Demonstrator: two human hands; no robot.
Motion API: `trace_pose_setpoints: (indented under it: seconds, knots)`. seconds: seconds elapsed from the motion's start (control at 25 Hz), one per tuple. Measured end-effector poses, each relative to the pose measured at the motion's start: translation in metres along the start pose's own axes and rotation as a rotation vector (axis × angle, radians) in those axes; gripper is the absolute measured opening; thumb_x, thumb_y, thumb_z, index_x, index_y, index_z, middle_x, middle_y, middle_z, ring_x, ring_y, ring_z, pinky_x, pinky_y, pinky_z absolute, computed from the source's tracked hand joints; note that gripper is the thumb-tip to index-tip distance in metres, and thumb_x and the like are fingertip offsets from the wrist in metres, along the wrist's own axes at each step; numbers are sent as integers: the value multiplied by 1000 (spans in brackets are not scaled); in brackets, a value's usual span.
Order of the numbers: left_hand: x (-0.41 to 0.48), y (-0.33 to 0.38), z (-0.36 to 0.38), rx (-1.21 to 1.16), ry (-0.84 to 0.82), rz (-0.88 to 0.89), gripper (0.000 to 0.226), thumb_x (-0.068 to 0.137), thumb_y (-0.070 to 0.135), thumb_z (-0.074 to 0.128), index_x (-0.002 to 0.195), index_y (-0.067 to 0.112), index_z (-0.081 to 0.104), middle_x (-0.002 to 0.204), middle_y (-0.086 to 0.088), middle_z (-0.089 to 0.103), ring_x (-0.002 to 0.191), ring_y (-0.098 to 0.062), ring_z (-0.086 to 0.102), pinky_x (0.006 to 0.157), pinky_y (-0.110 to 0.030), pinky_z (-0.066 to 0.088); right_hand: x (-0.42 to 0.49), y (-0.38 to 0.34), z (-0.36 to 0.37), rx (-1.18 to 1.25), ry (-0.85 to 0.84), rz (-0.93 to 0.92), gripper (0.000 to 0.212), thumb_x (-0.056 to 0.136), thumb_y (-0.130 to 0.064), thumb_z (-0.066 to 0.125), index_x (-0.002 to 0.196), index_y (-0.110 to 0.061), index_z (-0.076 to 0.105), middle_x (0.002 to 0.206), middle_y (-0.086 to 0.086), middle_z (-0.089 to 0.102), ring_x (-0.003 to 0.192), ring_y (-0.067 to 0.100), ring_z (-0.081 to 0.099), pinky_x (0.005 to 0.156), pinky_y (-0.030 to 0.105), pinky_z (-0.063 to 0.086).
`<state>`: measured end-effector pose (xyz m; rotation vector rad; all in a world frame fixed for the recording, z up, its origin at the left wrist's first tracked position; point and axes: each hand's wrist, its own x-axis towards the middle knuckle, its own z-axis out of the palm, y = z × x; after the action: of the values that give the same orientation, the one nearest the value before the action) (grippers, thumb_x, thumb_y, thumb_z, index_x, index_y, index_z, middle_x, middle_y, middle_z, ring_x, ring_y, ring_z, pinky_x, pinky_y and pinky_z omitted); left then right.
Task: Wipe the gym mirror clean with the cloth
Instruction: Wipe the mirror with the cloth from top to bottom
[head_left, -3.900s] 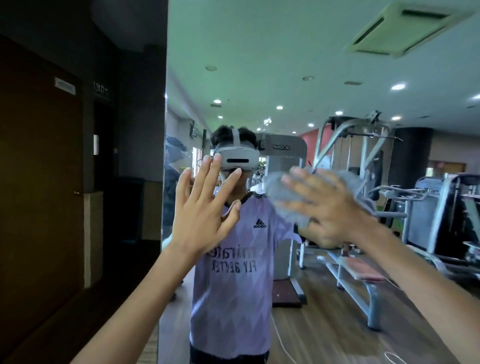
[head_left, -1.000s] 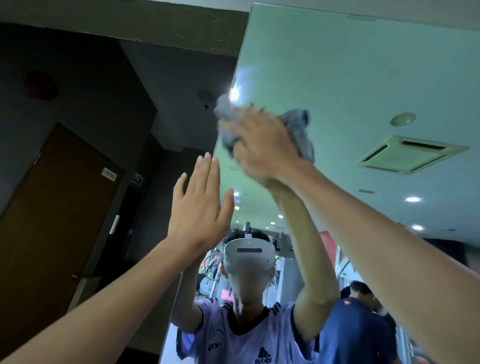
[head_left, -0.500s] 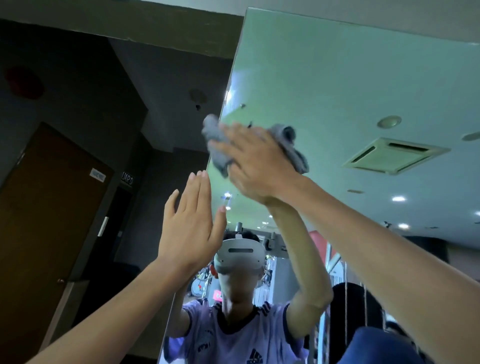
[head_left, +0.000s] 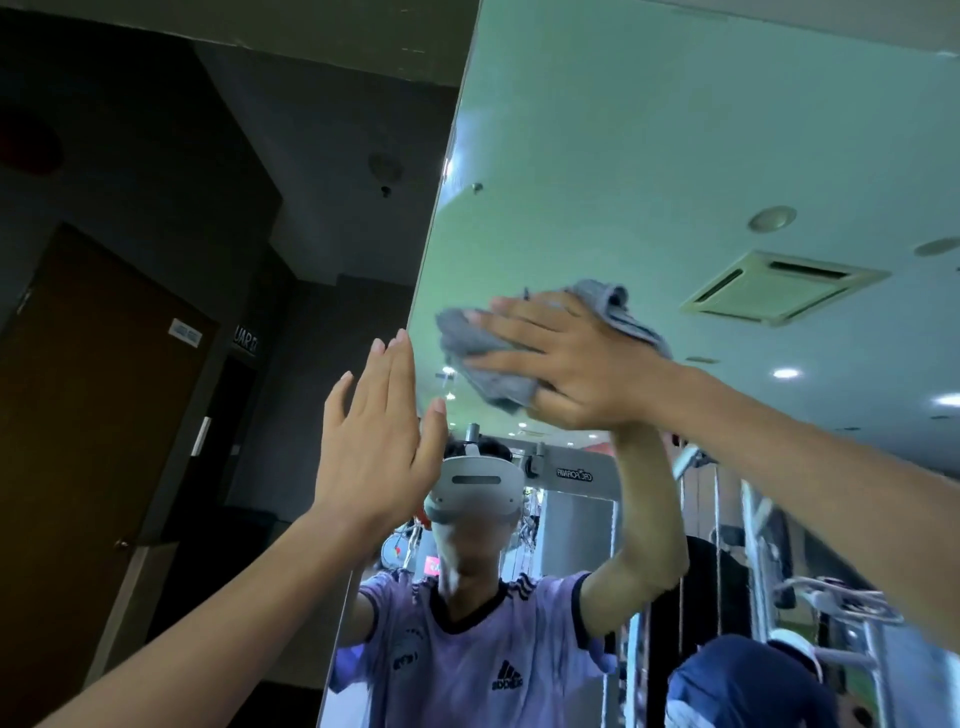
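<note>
The tall wall mirror (head_left: 649, 156) fills the right side of the view, its left edge running down the middle. My right hand (head_left: 566, 358) presses a crumpled grey cloth (head_left: 483, 353) flat against the glass near that edge, fingers straight and spread over it. My left hand (head_left: 379, 441) is raised with fingers straight, palm against the mirror's left edge, just below and left of the cloth. The glass reflects me, my raised arm and the ceiling.
A dark wall with a brown door (head_left: 88, 415) lies left of the mirror. Reflected gym machines (head_left: 727, 545) and another person in blue (head_left: 743, 686) appear at the lower right of the glass.
My right hand has swept the cloth downward along the mirror from near its top corner. The left hand stays at the mirror's edge.
</note>
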<state>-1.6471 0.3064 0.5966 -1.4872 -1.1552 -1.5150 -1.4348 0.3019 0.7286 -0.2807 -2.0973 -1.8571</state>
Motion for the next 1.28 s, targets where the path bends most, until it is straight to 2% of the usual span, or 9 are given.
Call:
trace_pose_setpoints:
  seconds: [0.08, 0.28, 0.48, 0.64, 0.72, 0.88, 0.96, 1.12, 1.28]
  knots:
    - [-2, 0, 0, -12, 4, -11, 70, 98, 46, 14, 159, 10, 10, 165, -3, 18, 153, -14, 8, 122, -38, 9, -25, 37, -9, -69, -11, -58, 48, 96, -30, 39, 143, -30, 49, 156, 2, 37, 141, 25, 39, 115, 45, 23]
    - [-7, 2, 0, -14, 12, -34, 67, 100, 43, 17, 159, 12, 12, 165, -2, 20, 153, -15, 11, 121, -37, 8, 37, 28, -1, -103, 170, 813, 63, 89, -39, 21, 148, -27, 42, 158, 4, 34, 142, 25, 35, 113, 47, 27]
    - [-24, -2, -4, -84, -25, -53, 63, 102, 40, 19, 159, 16, 8, 164, 1, 24, 152, -15, 15, 121, -37, 7, -2, -5, 0, -22, -12, -165, 51, 93, -27, 39, 143, -24, 52, 155, 6, 39, 142, 29, 37, 117, 45, 18]
    - [-38, -1, -4, -87, -48, -64, 63, 101, 41, 16, 159, 19, 6, 161, 2, 31, 152, -15, 17, 121, -35, 4, 22, 14, -3, -80, 109, 551, 53, 96, -35, 36, 149, -31, 39, 160, 1, 31, 144, 26, 33, 115, 52, 25]
    - [-40, -2, -4, -87, -52, -76, 63, 101, 42, 15, 159, 20, 6, 160, 1, 34, 152, -16, 17, 121, -36, 4, 52, -25, 9, -114, 140, 692, 55, 97, -35, 37, 152, -27, 36, 162, 4, 26, 146, 27, 29, 115, 47, 19]
    - [-45, -3, -4, -139, -43, -122, 61, 99, 44, 18, 155, 20, 21, 157, 1, 38, 150, -17, 21, 121, -40, 9, 18, -40, 12, -13, -1, -168, 54, 90, -24, 41, 143, -21, 53, 155, 8, 39, 143, 29, 37, 114, 46, 21]
    - [-51, -2, -5, -145, -42, -131, 62, 99, 43, 20, 157, 18, 19, 161, 2, 31, 151, -17, 20, 121, -39, 8, 11, -5, 5, -81, 13, -98, 53, 91, -27, 42, 143, -24, 52, 154, 6, 41, 141, 28, 40, 114, 47, 26]
    - [-65, -2, -6, -136, -57, -141, 63, 100, 42, 21, 158, 16, 18, 162, 1, 30, 151, -17, 19, 121, -38, 6, 44, -39, 10, -71, 126, 618, 56, 95, -38, 32, 150, -29, 40, 161, 3, 29, 145, 26, 30, 115, 44, 18]
    - [-83, -9, -7, -122, -77, -159, 62, 100, 43, 14, 154, 15, 29, 155, -2, 41, 150, -17, 22, 122, -40, 11, 6, -80, 17, 57, 8, -212, 50, 95, -24, 34, 139, -21, 57, 151, 9, 45, 139, 28, 39, 112, 44, 19]
